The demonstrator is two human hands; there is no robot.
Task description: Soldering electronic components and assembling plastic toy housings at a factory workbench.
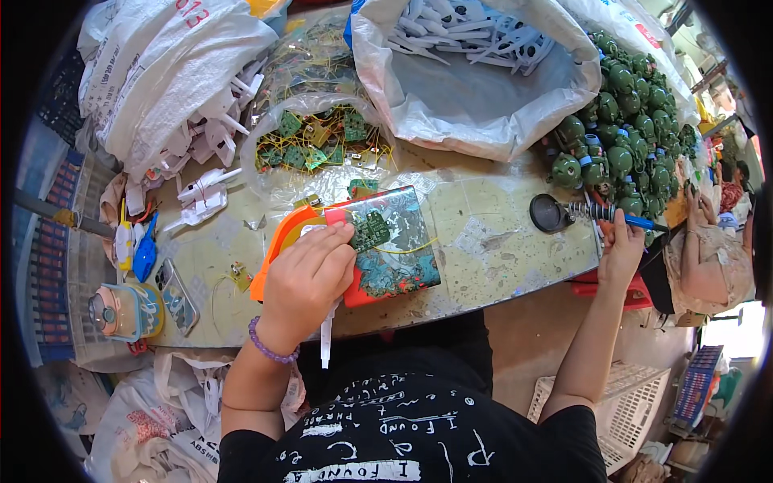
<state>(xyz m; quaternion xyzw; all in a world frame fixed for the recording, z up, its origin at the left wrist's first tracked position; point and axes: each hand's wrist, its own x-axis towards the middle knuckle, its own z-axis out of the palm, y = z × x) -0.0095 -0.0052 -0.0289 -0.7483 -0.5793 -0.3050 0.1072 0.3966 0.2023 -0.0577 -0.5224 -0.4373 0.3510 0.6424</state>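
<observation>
- Head view, centre: left hand (310, 270), grip closed around white plastic part (326, 342) and touching green circuit board (371, 233) over red-sided block (403, 274).
- Right of frame: right hand (618, 248), grip clamped on blue-handled tool (640, 220) beside spring stand (551, 214) on bench (483, 266).

Green circuit board (371, 232): small, tilted, yellow wire (413, 249) trailing right. White plastic piece (325, 342): mostly hidden, narrow end pointing toward wearer. Blue pen-shaped tool (639, 221): well right of both, slanted.

Green circuit boards (354, 125), a sack (463, 138) of white plastic parts (475, 34) and heaped rounded green pieces (620, 161) are crowding the far edge of a stained table (475, 201) in an assembly workshop.
</observation>
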